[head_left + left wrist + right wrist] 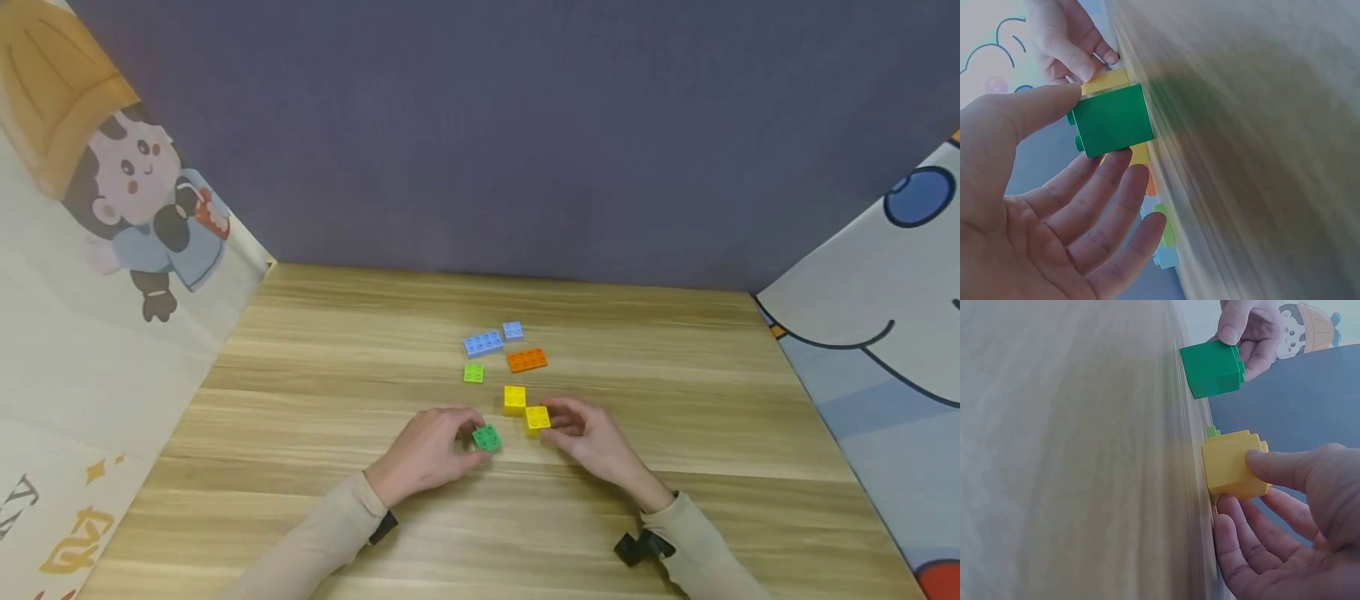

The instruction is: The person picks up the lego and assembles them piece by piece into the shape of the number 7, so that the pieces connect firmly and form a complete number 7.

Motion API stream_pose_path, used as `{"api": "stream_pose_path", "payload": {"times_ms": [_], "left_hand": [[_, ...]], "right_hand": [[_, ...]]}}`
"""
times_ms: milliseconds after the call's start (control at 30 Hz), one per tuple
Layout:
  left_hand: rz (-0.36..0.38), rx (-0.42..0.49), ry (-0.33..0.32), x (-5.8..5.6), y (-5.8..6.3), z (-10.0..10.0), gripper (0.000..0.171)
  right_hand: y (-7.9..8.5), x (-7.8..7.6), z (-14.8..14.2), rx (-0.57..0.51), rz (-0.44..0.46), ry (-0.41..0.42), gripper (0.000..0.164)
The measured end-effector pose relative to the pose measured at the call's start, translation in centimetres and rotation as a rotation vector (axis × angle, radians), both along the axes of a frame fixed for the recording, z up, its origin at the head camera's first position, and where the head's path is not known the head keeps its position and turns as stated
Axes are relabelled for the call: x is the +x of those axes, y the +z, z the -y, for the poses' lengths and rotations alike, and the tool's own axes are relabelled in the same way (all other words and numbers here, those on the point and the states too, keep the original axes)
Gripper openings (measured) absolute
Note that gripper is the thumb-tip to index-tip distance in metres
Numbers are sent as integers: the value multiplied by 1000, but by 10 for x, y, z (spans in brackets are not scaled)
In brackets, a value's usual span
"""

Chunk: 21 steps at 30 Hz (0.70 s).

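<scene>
Between thumb and fingers, my left hand [431, 450] pinches a dark green toy brick [487, 438], its studs facing up in the head view. Seen from the left wrist, the green brick [1116, 120] is close to the tabletop. My right hand [588, 437] holds a yellow brick [537, 420], thumb on one side and fingers on the other, as the right wrist view shows with the yellow brick [1232, 465] low over the wood. A second yellow brick [514, 400] lies just beyond, near the held one's corner.
Farther back on the wooden table [337, 350] lie a lime green brick [473, 372], an orange brick [527, 360], a long blue brick [482, 343] and a small blue brick [512, 331]. A dark panel [510, 150] rises behind the table, with printed panels at both sides.
</scene>
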State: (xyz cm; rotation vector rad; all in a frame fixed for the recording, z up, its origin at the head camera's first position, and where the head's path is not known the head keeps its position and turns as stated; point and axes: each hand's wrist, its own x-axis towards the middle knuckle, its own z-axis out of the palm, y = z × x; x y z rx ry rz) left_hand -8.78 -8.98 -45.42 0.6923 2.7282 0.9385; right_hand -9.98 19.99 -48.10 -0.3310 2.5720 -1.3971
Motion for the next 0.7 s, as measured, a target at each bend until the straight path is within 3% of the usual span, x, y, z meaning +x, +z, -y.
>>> {"api": "stream_pose_path", "payload": {"times_ms": [700], "left_hand": [[-31, -35, 12, 1, 4, 1, 37]], "right_hand": [[2, 1, 0, 3, -10, 12, 44]]}}
